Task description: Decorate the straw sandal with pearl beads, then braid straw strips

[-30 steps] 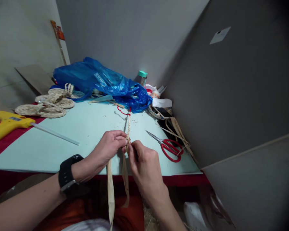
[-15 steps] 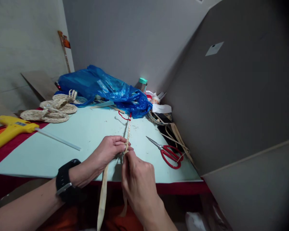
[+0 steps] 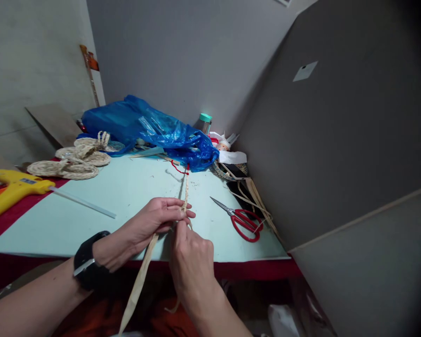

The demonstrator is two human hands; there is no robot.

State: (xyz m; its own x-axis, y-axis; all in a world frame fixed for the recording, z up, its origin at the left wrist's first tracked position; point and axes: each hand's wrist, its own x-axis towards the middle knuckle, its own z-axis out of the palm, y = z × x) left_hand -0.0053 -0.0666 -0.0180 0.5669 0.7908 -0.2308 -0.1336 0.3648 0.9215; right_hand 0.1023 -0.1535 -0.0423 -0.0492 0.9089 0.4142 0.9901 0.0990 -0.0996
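Observation:
A thin braided cord (image 3: 186, 191) of pale straw-like fibre stretches away from my hands to a red string (image 3: 177, 167) near the blue bag. My left hand (image 3: 161, 216), with a black watch on its wrist, pinches the near end of the braid between thumb and fingers. Just below it my right hand (image 3: 192, 255) is closed, thumb and fingers pressed together on fibre strands at the braid's end. One wide flat strand (image 3: 140, 285) hangs from under my left hand past the table edge. A thinner strand end (image 3: 175, 307) dangles beneath my right hand.
Red-handled scissors (image 3: 245, 224) lie to the right, blades toward the middle. At left are a yellow glue gun (image 3: 17, 183) and coiled braids (image 3: 68, 167). A blue plastic bag (image 3: 143, 126) sits at the back, beside a green-lidded jar (image 3: 205, 120). Grey panels stand behind and right.
My right hand has shifted slightly left and closer under my left hand. The wide hanging strand has swung left. The whole view has moved a little.

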